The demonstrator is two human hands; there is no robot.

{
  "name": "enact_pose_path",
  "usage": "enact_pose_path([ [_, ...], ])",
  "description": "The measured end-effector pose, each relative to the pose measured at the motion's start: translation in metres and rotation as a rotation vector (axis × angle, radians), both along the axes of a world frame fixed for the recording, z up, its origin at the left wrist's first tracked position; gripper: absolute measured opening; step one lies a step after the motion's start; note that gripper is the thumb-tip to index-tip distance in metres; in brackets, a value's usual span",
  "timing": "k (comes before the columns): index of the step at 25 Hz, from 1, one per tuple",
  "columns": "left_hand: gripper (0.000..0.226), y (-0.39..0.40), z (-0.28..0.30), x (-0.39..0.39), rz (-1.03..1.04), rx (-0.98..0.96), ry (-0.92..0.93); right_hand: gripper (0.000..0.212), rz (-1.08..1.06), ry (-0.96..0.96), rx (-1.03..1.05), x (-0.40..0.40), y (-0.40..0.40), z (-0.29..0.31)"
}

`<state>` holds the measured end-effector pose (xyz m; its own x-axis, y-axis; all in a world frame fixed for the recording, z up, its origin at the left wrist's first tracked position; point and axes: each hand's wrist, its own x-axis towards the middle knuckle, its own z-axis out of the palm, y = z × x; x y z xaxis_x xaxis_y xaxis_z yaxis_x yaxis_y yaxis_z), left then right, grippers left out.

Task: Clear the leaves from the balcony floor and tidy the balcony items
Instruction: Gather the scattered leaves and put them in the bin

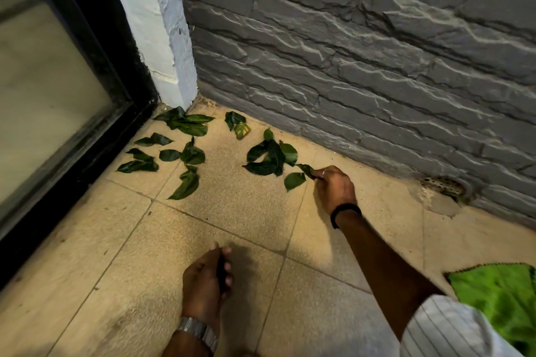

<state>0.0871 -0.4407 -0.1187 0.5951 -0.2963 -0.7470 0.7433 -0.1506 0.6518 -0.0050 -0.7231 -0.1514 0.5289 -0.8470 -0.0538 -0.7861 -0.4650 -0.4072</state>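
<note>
One glossy green leaf [307,170] is pinched by the right hand [335,187] at floor level beside the rough stone wall [362,66]. Something dark, unidentifiable, is gripped in the curled left hand [204,281]. Further leaves [185,153] are scattered over speckled floor tiles [232,229] near the corner.

We have one view only, from the head, wide-angle, so straight edges bow near the borders. We look forward and steeply down into a floor corner, from above both forearms. The tiled floor [203,240] fills the lower frame, close beneath us; the grey stone wall [362,52] rises ahead and right, and the black door frame [95,66] runs down our left side.
</note>
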Motion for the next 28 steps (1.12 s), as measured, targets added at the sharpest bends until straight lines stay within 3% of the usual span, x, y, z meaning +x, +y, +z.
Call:
enact_pose_path([
  [6,0.036,0.002,0.007,-0.006,-0.049,0.019,-0.024,0.033,-0.08,-0.031,0.084,-0.01,-0.005,-0.002],
  [10,0.038,0.009,0.012,-0.002,-0.049,0.048,0.009,0.027,0.006,0.032,-0.004,-0.002,-0.013,-0.003],
  [12,0.04,0.013,0.013,0.004,-0.02,0.048,0.015,0.024,-0.052,0.021,0.005,0.002,-0.019,-0.006],
  [14,0.038,0.015,0.01,0.008,0.0,0.012,-0.008,0.016,-0.235,-0.141,0.144,0.007,-0.019,0.003],
  [16,0.035,0.016,0.007,0.009,0.003,-0.01,-0.041,0.011,-0.424,-0.483,0.398,0.014,0.006,0.021],
  [17,0.033,0.016,0.006,0.008,-0.003,-0.017,-0.051,0.019,-0.407,-0.599,0.445,0.015,0.029,0.03],
  [19,0.035,0.014,0.004,0.006,-0.034,-0.05,-0.048,0.022,-0.186,-0.631,0.433,0.012,0.091,0.038],
  [23,0.04,0.007,0.001,0.0,-0.129,-0.088,-0.09,0.024,0.034,-0.538,0.621,0.002,0.202,0.021],
  [26,0.051,0.014,-0.013,-0.003,-0.19,0.036,-0.294,0.033,0.211,-0.487,0.588,0.002,0.238,0.017],
  [28,0.064,0.022,-0.021,0.001,-0.156,0.127,-0.364,0.034,0.282,-0.432,0.673,0.003,0.24,0.025],
])
